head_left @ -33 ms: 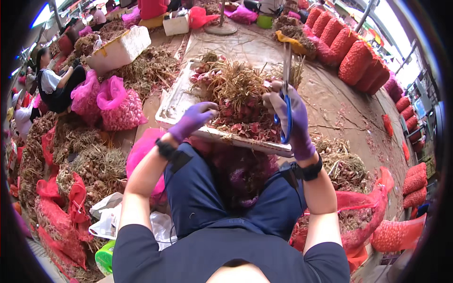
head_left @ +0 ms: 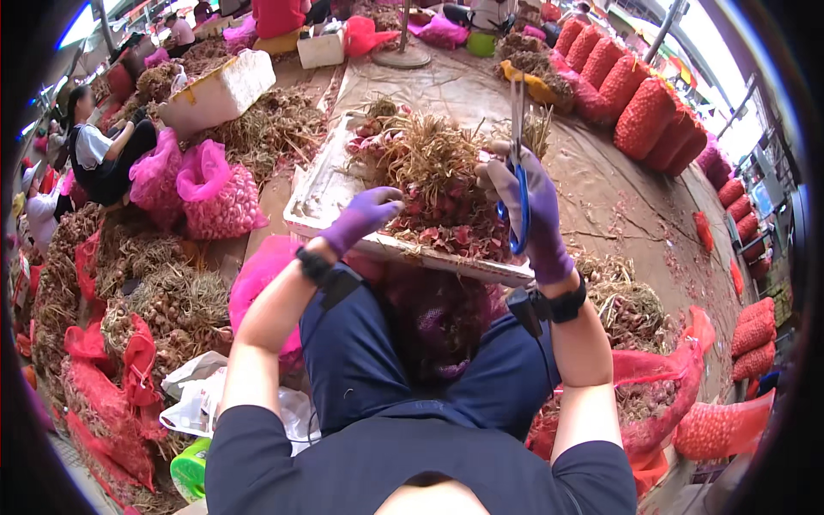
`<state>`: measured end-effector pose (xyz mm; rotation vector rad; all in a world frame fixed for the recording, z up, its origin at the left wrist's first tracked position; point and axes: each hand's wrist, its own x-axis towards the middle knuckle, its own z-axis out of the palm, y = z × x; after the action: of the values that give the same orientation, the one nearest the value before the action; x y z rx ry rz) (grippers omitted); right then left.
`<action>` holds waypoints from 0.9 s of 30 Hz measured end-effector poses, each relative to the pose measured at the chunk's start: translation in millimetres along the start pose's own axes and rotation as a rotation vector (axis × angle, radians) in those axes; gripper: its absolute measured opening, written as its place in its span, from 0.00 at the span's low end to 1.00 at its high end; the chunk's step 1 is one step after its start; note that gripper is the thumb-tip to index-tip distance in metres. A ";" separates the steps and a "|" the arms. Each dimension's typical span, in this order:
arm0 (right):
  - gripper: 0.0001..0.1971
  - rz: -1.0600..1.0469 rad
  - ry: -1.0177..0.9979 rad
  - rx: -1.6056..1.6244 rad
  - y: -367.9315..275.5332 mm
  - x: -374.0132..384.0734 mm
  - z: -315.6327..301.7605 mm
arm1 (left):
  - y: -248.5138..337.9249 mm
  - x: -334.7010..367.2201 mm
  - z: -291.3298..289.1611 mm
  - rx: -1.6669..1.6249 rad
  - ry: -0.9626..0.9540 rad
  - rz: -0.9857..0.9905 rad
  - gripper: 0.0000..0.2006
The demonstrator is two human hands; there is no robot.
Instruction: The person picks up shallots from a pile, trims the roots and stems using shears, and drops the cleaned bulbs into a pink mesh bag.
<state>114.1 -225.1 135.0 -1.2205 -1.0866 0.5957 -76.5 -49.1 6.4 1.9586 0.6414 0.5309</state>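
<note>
Blue-handled scissors [head_left: 522, 193] are in my right hand [head_left: 542, 210], which wears a purple and grey glove and closes around the handles; the blades point away from me. A small pale bit shows at its fingertips, too small to name. My left hand [head_left: 362, 220], in a purple glove, hovers over the near-left part of a white foam tray [head_left: 313, 193]. Its fingers are partly bent and apart, with nothing visible in them. Between my hands, the tray bears a heap of garlic [head_left: 433, 159] with dry stalks and loose reddish skins.
Beside my left leg lies a pink mesh bag [head_left: 257, 279]. Stalked garlic piles [head_left: 176, 296] spread on the left, near filled pink bags [head_left: 221, 202]. Full red mesh sacks [head_left: 644, 116] line the far right. A person [head_left: 94, 146] sits at the far left.
My left hand has shifted slightly right, toward the garlic heap. The scissors have tilted a little left in my right hand.
</note>
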 end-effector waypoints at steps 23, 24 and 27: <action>0.21 0.259 -0.278 -0.084 134.3 40.1 -17.8 | -82.4 105.1 54.0 -0.074 0.129 -0.146 0.23; 0.21 0.286 -0.305 -0.117 140.2 41.9 -16.7 | -76.8 103.2 51.4 0.000 0.118 -0.144 0.24; 0.23 0.203 -0.199 -0.259 141.2 38.2 -18.7 | -38.9 96.7 52.6 0.078 0.066 -0.117 0.24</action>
<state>171.1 -160.3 15.4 -1.5337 -1.2429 0.7612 21.3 -7.5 -42.1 1.9692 0.8242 0.5060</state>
